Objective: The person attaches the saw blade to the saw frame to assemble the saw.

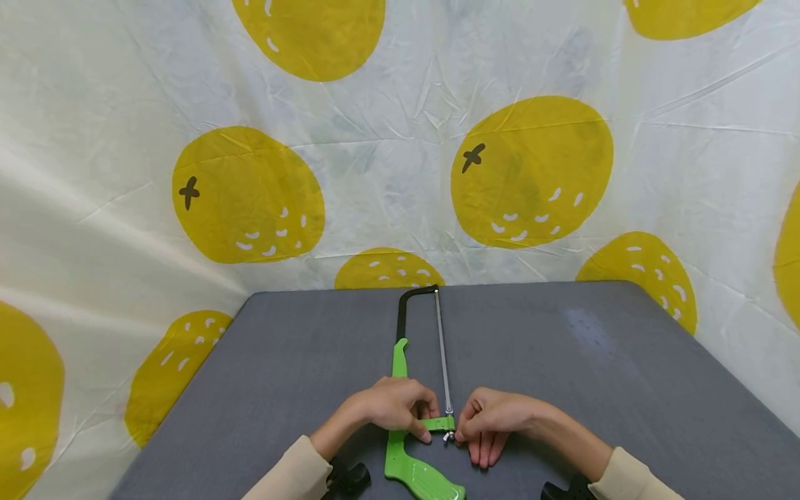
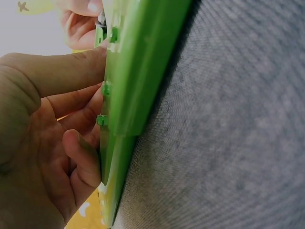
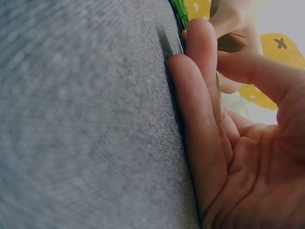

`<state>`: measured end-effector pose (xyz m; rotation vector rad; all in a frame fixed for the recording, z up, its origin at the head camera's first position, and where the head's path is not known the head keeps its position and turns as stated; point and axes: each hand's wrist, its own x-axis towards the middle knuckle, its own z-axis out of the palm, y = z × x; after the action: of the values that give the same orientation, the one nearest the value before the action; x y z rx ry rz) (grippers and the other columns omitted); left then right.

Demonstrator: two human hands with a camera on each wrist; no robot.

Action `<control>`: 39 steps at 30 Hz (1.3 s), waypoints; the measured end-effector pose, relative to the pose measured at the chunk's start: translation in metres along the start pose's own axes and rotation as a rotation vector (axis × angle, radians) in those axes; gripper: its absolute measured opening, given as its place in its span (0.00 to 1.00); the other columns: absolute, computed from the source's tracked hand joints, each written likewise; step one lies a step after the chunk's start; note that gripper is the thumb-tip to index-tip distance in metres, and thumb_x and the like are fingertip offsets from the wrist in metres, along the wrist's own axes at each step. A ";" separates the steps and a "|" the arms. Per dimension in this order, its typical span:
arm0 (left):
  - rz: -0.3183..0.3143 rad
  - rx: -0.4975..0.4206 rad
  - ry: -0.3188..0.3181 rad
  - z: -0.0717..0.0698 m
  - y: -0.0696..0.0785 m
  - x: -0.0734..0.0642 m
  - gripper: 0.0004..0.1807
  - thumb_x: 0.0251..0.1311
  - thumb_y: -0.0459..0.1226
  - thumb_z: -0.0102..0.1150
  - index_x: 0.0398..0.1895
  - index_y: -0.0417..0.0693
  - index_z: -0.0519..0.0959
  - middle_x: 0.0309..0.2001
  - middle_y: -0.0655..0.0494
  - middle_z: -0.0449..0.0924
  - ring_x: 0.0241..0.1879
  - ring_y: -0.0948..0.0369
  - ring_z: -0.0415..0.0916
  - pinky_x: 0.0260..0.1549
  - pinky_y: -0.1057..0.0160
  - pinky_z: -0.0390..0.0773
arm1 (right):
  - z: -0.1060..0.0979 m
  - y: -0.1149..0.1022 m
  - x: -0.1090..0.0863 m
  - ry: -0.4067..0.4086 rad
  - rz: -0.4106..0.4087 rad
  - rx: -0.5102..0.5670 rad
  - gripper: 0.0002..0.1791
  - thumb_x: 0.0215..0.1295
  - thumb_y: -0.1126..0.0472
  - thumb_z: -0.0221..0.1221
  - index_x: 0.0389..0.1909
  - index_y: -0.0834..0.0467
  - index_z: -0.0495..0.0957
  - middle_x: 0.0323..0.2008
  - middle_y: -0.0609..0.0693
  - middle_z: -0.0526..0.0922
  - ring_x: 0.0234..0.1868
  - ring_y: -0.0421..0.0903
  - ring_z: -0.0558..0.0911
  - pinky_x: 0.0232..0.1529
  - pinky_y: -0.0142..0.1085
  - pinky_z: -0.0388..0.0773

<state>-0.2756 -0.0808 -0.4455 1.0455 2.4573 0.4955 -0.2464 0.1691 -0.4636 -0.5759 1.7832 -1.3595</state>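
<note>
A hacksaw (image 1: 401,361) with a green frame and handle, black bow and silver blade (image 1: 442,347) lies on the grey table, its handle toward me. My left hand (image 1: 396,404) grips the green crosspiece (image 1: 437,423) near the handle, thumb on the near side and fingers beyond it. In the left wrist view the thumb presses against the green frame (image 2: 143,71). At the blade's near end sits a small metal wing nut (image 1: 448,437). My right hand (image 1: 494,420) pinches at it with thumb and index finger; its other fingers rest on the table, and the exact contact is partly hidden.
The grey table (image 1: 562,375) reaches back to a white cloth (image 1: 400,187) printed with yellow fruit, which hangs behind and at both sides. The saw's black bow points to the table's far edge. Dark wrist devices (image 1: 350,479) sit below both sleeves.
</note>
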 end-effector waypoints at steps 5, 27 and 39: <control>0.016 -0.005 -0.001 -0.001 -0.001 -0.001 0.09 0.58 0.46 0.76 0.39 0.65 0.84 0.31 0.76 0.80 0.29 0.76 0.76 0.31 0.71 0.74 | -0.001 0.000 0.000 -0.005 0.009 0.013 0.11 0.66 0.65 0.59 0.39 0.68 0.87 0.20 0.45 0.87 0.20 0.34 0.86 0.21 0.27 0.81; 0.018 -0.026 -0.011 -0.002 -0.001 -0.001 0.12 0.56 0.41 0.77 0.42 0.64 0.85 0.32 0.75 0.82 0.31 0.77 0.77 0.33 0.72 0.76 | 0.001 0.001 0.001 0.013 0.010 -0.005 0.11 0.63 0.65 0.63 0.36 0.71 0.86 0.19 0.45 0.86 0.19 0.35 0.85 0.20 0.28 0.80; 0.029 -0.036 -0.015 0.000 -0.001 -0.001 0.12 0.56 0.40 0.77 0.42 0.63 0.85 0.31 0.75 0.81 0.30 0.77 0.77 0.32 0.72 0.76 | 0.001 0.001 0.000 0.024 0.021 -0.028 0.20 0.68 0.55 0.66 0.35 0.72 0.86 0.18 0.45 0.86 0.18 0.34 0.84 0.19 0.28 0.80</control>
<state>-0.2756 -0.0820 -0.4452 1.0686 2.4141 0.5366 -0.2452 0.1687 -0.4643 -0.5567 1.8256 -1.3344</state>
